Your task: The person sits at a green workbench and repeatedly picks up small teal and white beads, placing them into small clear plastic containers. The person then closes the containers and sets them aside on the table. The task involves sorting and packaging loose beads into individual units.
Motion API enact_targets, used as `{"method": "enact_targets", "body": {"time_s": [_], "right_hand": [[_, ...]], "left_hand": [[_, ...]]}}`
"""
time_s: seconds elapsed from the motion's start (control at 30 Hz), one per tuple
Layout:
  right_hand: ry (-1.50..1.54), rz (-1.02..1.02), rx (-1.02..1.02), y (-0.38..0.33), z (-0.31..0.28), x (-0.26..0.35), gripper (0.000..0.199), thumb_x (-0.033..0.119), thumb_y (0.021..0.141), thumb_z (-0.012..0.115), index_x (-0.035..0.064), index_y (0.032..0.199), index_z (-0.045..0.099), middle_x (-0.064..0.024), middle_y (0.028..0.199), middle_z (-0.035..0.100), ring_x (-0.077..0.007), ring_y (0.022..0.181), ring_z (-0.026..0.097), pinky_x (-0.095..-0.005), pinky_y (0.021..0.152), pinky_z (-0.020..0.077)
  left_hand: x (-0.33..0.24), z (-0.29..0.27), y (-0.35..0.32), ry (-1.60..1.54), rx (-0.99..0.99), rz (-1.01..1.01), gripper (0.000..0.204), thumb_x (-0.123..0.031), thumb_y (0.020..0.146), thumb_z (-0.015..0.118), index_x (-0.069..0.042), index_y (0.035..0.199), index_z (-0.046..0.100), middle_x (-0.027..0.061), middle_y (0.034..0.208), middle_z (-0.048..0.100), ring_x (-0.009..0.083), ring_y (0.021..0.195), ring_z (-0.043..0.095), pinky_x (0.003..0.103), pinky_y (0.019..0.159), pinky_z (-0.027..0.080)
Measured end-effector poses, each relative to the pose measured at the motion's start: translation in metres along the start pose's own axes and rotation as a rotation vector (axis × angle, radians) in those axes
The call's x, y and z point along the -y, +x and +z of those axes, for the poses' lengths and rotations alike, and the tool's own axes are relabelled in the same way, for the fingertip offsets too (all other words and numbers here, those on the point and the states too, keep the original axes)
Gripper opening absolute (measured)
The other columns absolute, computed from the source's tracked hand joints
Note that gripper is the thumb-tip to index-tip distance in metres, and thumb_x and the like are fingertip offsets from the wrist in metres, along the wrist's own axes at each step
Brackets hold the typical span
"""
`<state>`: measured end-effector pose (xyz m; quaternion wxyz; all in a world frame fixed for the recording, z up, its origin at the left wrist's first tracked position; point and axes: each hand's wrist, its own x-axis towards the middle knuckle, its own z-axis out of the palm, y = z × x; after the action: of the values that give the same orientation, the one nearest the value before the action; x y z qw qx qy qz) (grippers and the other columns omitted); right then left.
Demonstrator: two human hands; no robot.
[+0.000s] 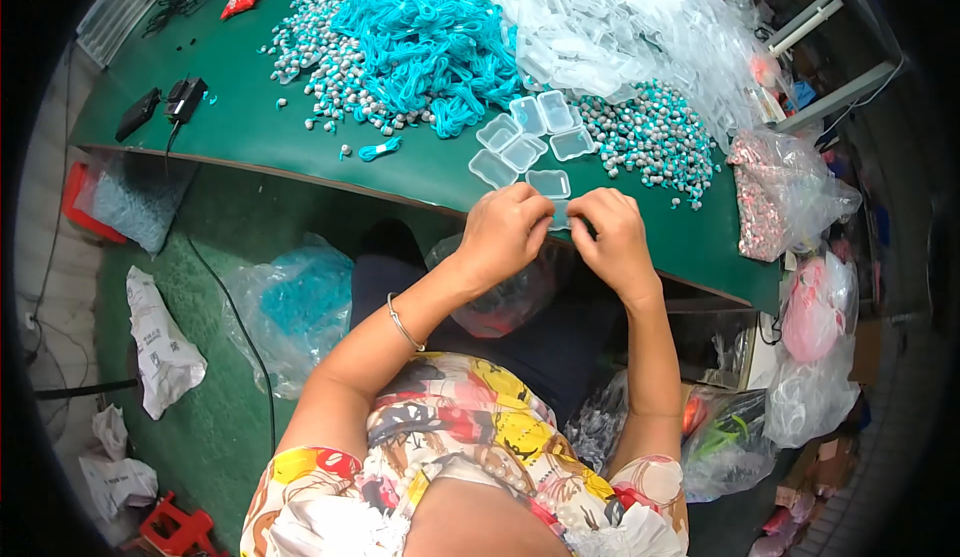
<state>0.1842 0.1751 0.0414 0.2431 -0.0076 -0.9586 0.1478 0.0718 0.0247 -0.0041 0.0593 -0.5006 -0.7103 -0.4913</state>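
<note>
The left hand (pixel 508 225) and the right hand (pixel 612 229) are meeting at the near edge of a green surface (pixel 255 147), with a small clear case (pixel 561 215) sitting between them. The left fingers are pinching narrowly at its left side, and the right fingers are curling in at its right side, thumb and forefinger close together; the fingertips are partly hiding the case. A bracelet (pixel 402 323) is circling the left wrist.

Just beyond the hands, a translucent panel (pixel 547 184) is lying flat; whether it is joining the held case, I cannot tell. More open cases (pixel 524 153) are lying flat behind it. To their right, a pile of small gray and teal pieces (pixel 650 139) is spreading out, and a large heap of clear plastic cases (pixel 600 27) is rising behind. Farther left, a mound of teal cords (pixel 430 47) is resting beside more gray and teal pieces, and 1 small teal bundle (pixel 379 149) is lying apart, nearer the edge. A red packet (pixel 242 2) is lying at the far left.
</note>
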Motion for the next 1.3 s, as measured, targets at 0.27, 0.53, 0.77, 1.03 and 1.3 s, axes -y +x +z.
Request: {"method": "enact_targets", "body": {"time_s": [0.27, 0.53, 0.77, 1.03, 1.3], "right_hand": [[-0.148, -0.062, 0.082, 0.008, 0.012, 0.005, 0.012, 0.005, 0.077, 0.067, 0.0085, 0.089, 0.065, -0.0058, 0.084, 0.059, -0.0255, 0.086, 0.059, -0.0407, 0.078, 0.0417], [0.121, 0.042, 0.176, 0.022, -0.009, 0.005, 0.018, 0.004, 0.082, 0.064, 0.0063, 0.1, 0.066, -0.0092, 0.088, 0.065, -0.0306, 0.086, 0.063, -0.043, 0.075, 0.0455], [0.173, -0.312, 0.077, 0.116, 0.04, 0.031, 0.019, 0.007, 0.077, 0.072, 0.0071, 0.096, 0.068, -0.0104, 0.087, 0.065, -0.0313, 0.086, 0.064, -0.0441, 0.073, 0.049], [-0.099, -0.415, 0.267, 0.164, 0.134, 0.085, 0.021, 0.009, 0.076, 0.074, 0.0088, 0.096, 0.069, -0.0102, 0.097, 0.066, -0.0311, 0.095, 0.065, -0.044, 0.078, 0.0501], [0.393, -0.242, 0.068, 0.132, 0.066, 0.037, 0.02, 0.004, 0.077, 0.072, 0.0031, 0.097, 0.068, -0.0093, 0.088, 0.067, -0.0227, 0.077, 0.066, -0.034, 0.069, 0.0522]], "left_hand": [[0.001, 0.0, 0.001, 0.044, 0.017, 0.043, 0.014, -0.008, 0.077, 0.072, -0.004, 0.089, 0.067, 0.0121, 0.094, 0.06, 0.0332, 0.087, 0.061, 0.043, 0.072, 0.051], [0.005, -0.004, -0.002, -0.028, 0.017, 0.061, 0.036, -0.018, 0.073, 0.078, -0.004, 0.102, 0.062, 0.0139, 0.095, 0.057, 0.0342, 0.087, 0.059, 0.043, 0.073, 0.05], [0.016, 0.008, -0.009, 0.047, -0.025, 0.111, 0.039, -0.023, 0.076, 0.076, -0.005, 0.107, 0.061, 0.0158, 0.102, 0.06, 0.0367, 0.09, 0.06, 0.048, 0.079, 0.049], [0.014, 0.009, -0.009, -0.001, 0.048, 0.007, 0.028, -0.03, 0.082, 0.07, -0.008, 0.097, 0.061, 0.0137, 0.09, 0.061, 0.0369, 0.082, 0.059, 0.048, 0.078, 0.046], [0.024, 0.011, -0.013, 0.024, 0.082, 0.054, 0.047, -0.026, 0.076, 0.077, -0.006, 0.116, 0.062, 0.017, 0.112, 0.063, 0.0376, 0.102, 0.061, 0.049, 0.085, 0.05]]}}
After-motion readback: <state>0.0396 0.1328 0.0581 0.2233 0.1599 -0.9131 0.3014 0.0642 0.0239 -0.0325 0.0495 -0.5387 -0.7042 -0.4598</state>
